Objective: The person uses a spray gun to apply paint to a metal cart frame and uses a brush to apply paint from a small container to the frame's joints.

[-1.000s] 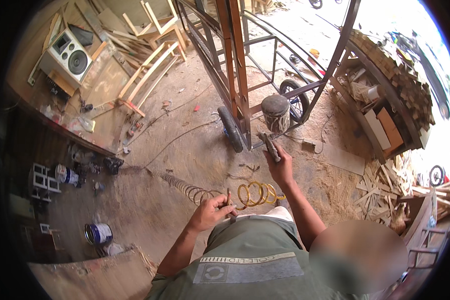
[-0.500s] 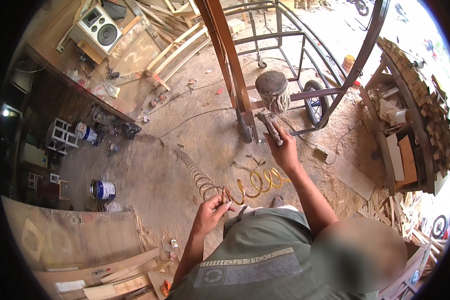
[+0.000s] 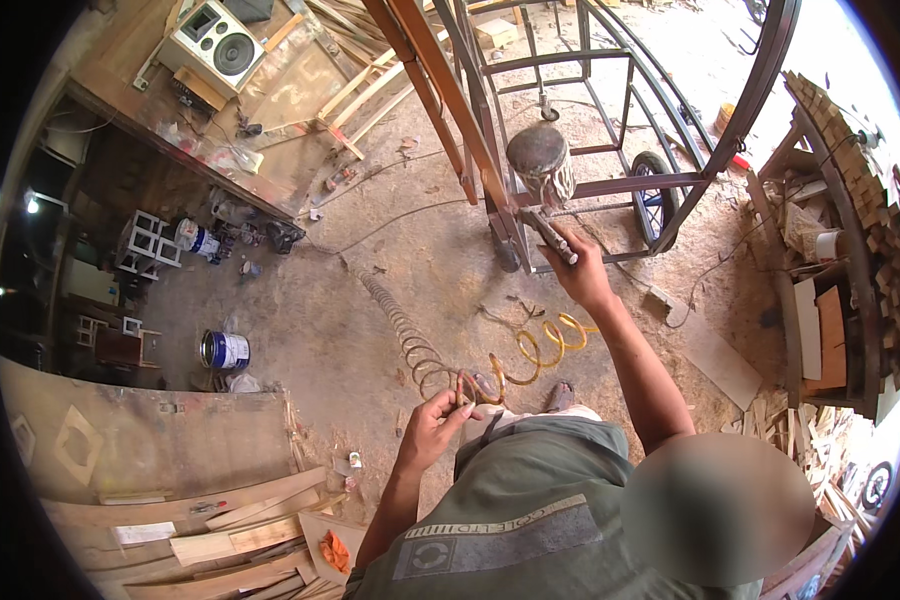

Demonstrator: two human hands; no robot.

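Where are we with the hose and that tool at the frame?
Done: the right hand has the tool up at the metal frame. In hand: the left hand grips the coiled hose, which trails over the floor. Left: whether the tool is touching the frame or working can't be told.

Sunlit sawdust-strewn dirt floor (image 3: 300, 330), stacked timber (image 3: 850, 150) at right, shadowed shelves (image 3: 80, 290) at left

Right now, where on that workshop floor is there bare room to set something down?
Bare dirt floor lies between the paint can and the coiled hose, and again between the hose and the metal frame. It is crowded by the wood scraps and the boards.
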